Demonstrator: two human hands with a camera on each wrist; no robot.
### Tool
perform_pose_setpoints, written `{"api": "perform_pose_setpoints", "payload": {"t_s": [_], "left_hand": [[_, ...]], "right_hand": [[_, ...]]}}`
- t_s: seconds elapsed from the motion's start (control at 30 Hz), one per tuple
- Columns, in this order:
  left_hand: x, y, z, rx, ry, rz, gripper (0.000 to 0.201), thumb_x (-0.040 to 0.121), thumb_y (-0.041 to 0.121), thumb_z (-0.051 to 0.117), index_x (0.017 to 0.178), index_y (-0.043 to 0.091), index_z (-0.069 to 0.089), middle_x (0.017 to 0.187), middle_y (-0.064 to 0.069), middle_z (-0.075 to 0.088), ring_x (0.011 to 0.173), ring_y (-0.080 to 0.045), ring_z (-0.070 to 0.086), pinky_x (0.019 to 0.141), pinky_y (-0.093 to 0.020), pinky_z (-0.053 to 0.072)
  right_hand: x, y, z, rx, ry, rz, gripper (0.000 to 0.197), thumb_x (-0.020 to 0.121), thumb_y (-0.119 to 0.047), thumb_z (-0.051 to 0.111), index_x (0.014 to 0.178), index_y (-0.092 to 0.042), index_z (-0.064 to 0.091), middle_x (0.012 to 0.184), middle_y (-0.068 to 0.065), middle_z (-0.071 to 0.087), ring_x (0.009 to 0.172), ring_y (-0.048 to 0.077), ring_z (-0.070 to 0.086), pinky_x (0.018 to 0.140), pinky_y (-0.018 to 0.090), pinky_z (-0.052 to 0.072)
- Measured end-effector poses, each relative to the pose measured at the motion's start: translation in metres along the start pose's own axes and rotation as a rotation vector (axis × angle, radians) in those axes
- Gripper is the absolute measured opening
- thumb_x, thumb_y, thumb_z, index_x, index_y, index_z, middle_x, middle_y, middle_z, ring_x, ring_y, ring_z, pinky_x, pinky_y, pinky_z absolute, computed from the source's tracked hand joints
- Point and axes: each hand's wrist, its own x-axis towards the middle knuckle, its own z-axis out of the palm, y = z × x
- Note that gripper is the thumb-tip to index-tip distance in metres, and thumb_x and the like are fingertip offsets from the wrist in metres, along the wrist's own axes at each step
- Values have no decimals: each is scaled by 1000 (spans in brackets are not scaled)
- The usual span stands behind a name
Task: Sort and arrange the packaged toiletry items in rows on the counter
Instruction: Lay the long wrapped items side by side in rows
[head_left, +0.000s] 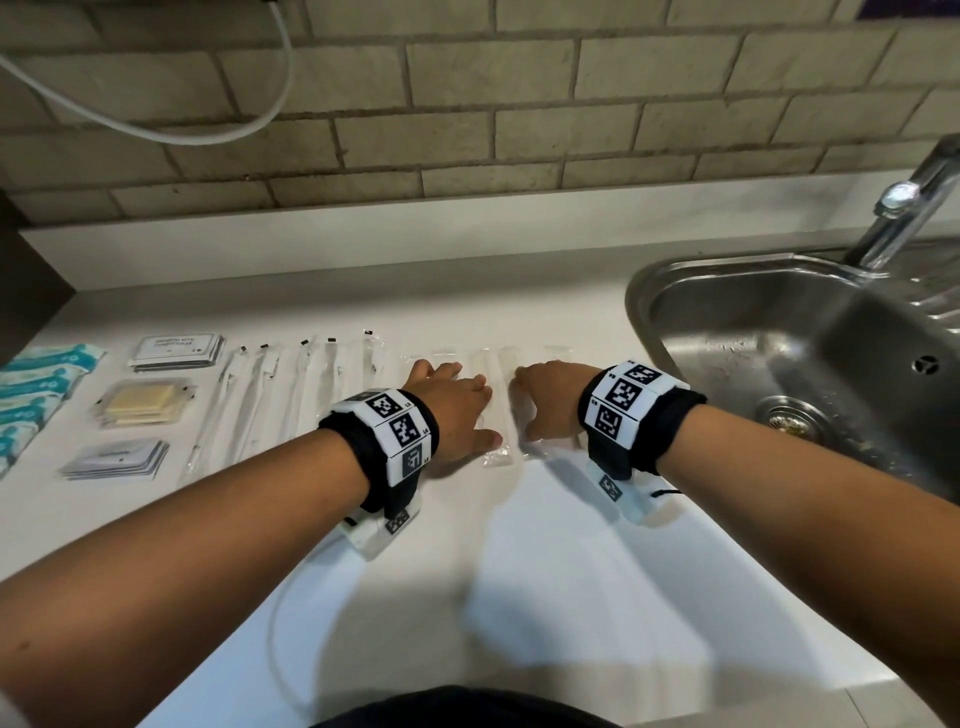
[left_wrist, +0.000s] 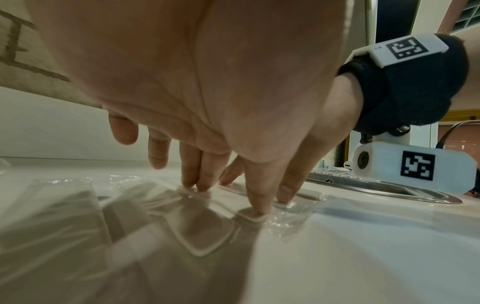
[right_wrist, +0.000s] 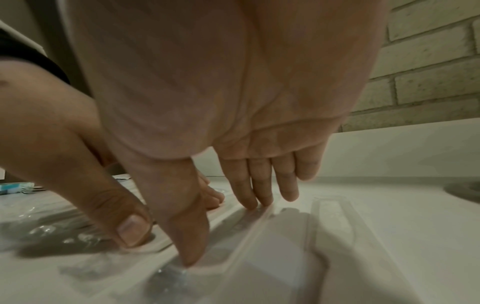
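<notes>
Farthest left of the sink (head_left: 779, 332), teal packets (head_left: 36, 384) are laid on the white surface (head_left: 519, 571). Next toward the sink, three stacks are set in a column: white sachets (head_left: 179, 351), yellow soap bars (head_left: 143, 402) and grey sachets (head_left: 117, 460). Wrapped toothbrushes (head_left: 260, 400) are lined up side by side beyond them. The left hand (head_left: 452, 410) is spread flat on clear wrapped packets (head_left: 496, 405), its fingers (left_wrist: 200, 174) straight and pressed tip-down onto the plastic. Just beside it, nearest the sink, the right hand (head_left: 550, 400) is laid on the same packets, fingers (right_wrist: 244, 191) extended, thumb and fingertips touching the wrapping. Nothing is gripped by either hand; the packets lie flat beneath the fingertips.
</notes>
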Motion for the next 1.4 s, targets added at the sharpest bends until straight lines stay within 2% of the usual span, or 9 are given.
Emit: {"api": "perform_pose_setpoints", "payload": {"t_s": [0.47,0.6,0.67,0.73,0.83,0.93,1.1,1.27,1.4], "left_hand": [[-4,2,-1,-7,-2,0,70,91,66,34,146,22,35,161,4,20,149,-27,11,111,-47,12],[-5,2,-6,-23,4,5,71,92,66,28,147,20,32,162,3,18,149,-28,9,112,-51,8],[-5,5,-9,-36,16,21,71,93,64,26,148,20,31,162,4,17,149,-28,7,112,-51,7],[-3,10,-11,-44,22,43,70,94,63,25,148,20,31,162,4,17,149,-28,7,113,-51,6],[3,20,-12,-45,26,63,69,93,63,28,148,21,31,162,3,17,150,-28,6,113,-51,5],[5,28,-10,0,22,67,69,92,64,30,146,21,32,162,5,17,150,-26,7,113,-51,6],[7,31,-8,34,24,58,69,93,63,30,148,22,29,162,6,17,149,-25,8,113,-51,8],[7,31,-8,35,28,62,68,93,62,31,146,21,33,161,5,19,149,-26,10,112,-51,9],[7,31,-8,32,28,61,67,93,62,32,147,21,31,161,5,19,149,-25,11,111,-50,10]], "right_hand": [[-2,1,3,-9,18,3,40,78,-28,70,114,-11,64,110,6,69,100,25,66,88,36,56],[-3,6,3,-22,76,3,66,80,-35,69,137,-9,47,138,9,51,123,28,55,102,41,47],[-4,14,0,-17,89,38,71,81,-36,67,142,-9,41,147,8,43,131,29,47,107,42,43],[-7,21,-3,-36,91,82,59,84,-28,61,138,-10,46,142,8,49,126,28,52,102,40,47],[-12,30,-3,-42,51,138,44,83,-19,58,127,-14,58,122,6,64,109,26,62,89,34,53],[-13,33,0,-34,-33,156,31,80,-19,61,111,-18,68,111,2,70,101,24,66,91,36,55],[-15,30,4,-91,4,143,36,86,-18,57,121,-12,60,117,5,65,108,26,63,89,31,51],[-10,26,3,-115,29,115,41,89,-24,55,128,-8,54,126,8,58,115,28,59,86,30,44],[-7,24,3,-111,38,106,44,91,-30,55,129,-7,54,127,9,58,115,28,58,89,32,45]]}}
